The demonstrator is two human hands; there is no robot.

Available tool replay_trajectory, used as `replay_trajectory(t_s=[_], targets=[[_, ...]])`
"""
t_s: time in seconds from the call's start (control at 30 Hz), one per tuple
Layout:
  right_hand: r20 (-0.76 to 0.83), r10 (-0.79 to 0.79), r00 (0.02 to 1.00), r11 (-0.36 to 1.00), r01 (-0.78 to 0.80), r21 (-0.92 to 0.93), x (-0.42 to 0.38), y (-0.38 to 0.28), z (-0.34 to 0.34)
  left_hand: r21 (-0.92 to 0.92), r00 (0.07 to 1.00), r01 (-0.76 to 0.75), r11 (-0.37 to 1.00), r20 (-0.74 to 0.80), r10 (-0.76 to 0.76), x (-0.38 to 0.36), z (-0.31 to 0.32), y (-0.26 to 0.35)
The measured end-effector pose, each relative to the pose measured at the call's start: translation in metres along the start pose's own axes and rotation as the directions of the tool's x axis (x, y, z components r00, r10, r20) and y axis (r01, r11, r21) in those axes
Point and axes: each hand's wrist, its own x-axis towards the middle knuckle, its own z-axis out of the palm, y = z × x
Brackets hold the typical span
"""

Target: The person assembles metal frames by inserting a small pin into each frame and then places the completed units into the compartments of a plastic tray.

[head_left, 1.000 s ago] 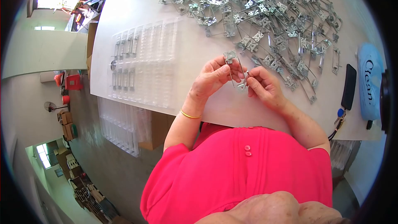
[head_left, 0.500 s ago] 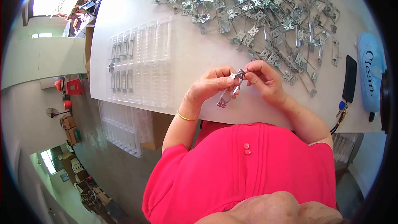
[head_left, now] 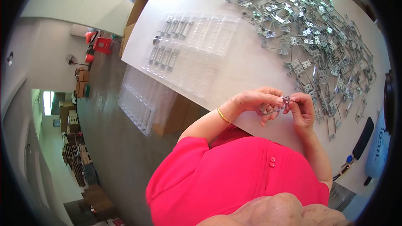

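My left hand (head_left: 260, 100) is closed around a small metal bracket (head_left: 274, 110), which has a thin rod-like body and perforated end plates. Thumb and fingers of my right hand (head_left: 303, 111) pinch the bracket's upper end plate. Both hands are held close together above the table's front edge. Part of the bracket is hidden behind the fingers. Beyond my right hand spreads a large heap of similar metal brackets (head_left: 312, 37). At the left, a clear plastic tray (head_left: 209, 33) carries two rows of brackets in its slots.
The white table (head_left: 138, 54) ends just in front of my body. A black phone-like object (head_left: 363, 138), keys (head_left: 349, 159) and a blue packet (head_left: 378, 146) lie at the right. More clear trays (head_left: 136, 104) and a cardboard box (head_left: 178, 115) stand below the table's left side.
The view has turned, so the table appears tilted and shifted right. Both hands stay on the same bracket, whose body is now more covered by my left fingers.
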Motion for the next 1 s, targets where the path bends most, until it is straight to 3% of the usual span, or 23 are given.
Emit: replay_trajectory(t_s=[0.13, 0.2, 0.23, 0.3, 0.33, 0.4, 0.6, 0.67, 0.77, 0.83, 0.87, 0.93, 1.0], targets=[[-0.016, 0.040, 0.999, 0.999, -0.040, 0.020, 0.003, -0.002, 0.002, 0.070, 0.998, 0.029, 0.997, -0.058, -0.025, -0.007, 0.018, 0.009], [-0.068, 0.068, 0.995, 0.997, -0.070, -0.021, 0.000, -0.007, 0.000, 0.334, 0.967, 0.078, 0.939, -0.254, 0.010, -0.014, 0.033, 0.013], [-0.069, 0.079, 0.994, 0.996, -0.081, -0.028, 0.002, -0.008, 0.000, 0.320, 0.974, 0.088, 0.943, -0.227, -0.013, -0.016, 0.033, 0.011], [-0.110, 0.114, 0.987, 0.992, -0.120, -0.048, 0.001, -0.009, 0.000, 0.549, 0.942, 0.055, 0.834, -0.307, 0.139, -0.019, 0.032, 0.005], [-0.099, 0.117, 0.988, 0.993, -0.119, -0.020, 0.003, -0.009, 0.001, 0.536, 0.952, 0.062, 0.842, -0.285, 0.112, -0.020, 0.032, 0.002], [-0.111, 0.127, 0.986, 0.992, -0.128, 0.004, 0.003, -0.007, 0.002, 0.644, 0.928, 0.024, 0.764, -0.299, 0.222, -0.023, 0.033, -0.001], [-0.130, 0.097, 0.987, 0.994, -0.103, -0.034, 0.001, -0.003, 0.001, 0.587, 0.890, 0.070, 0.807, -0.402, 0.216, -0.026, 0.035, -0.004], [-0.121, 0.137, 0.983, 0.953, -0.164, -0.255, -0.001, -0.011, -0.001, 0.582, 0.876, 0.074, 0.810, -0.426, 0.226, -0.026, 0.036, -0.005], [-0.111, 0.089, 0.990, 0.910, -0.126, -0.396, 0.000, -0.016, 0.003, 0.685, 0.840, 0.058, 0.726, -0.426, 0.335, -0.024, 0.041, -0.008], [-0.111, 0.114, 0.987, 0.907, -0.149, -0.393, 0.000, -0.019, 0.003, 0.859, 0.761, -0.049, 0.509, -0.298, 0.576, -0.022, 0.041, -0.015], [-0.106, 0.137, 0.985, 0.904, -0.168, -0.392, 0.001, -0.019, 0.002, 0.858, 0.764, -0.048, 0.511, -0.297, 0.572, -0.020, 0.041, -0.017], [-0.120, 0.157, 0.980, 0.911, -0.190, -0.367, 0.000, -0.017, 0.004, 0.930, 0.720, 0.034, 0.366, -0.277, 0.637, -0.019, 0.040, -0.019], [-0.133, 0.175, 0.975, 0.916, -0.211, -0.341, 0.001, -0.016, 0.005, 0.923, 0.722, 0.069, 0.378, -0.308, 0.620, -0.019, 0.043, -0.018]])
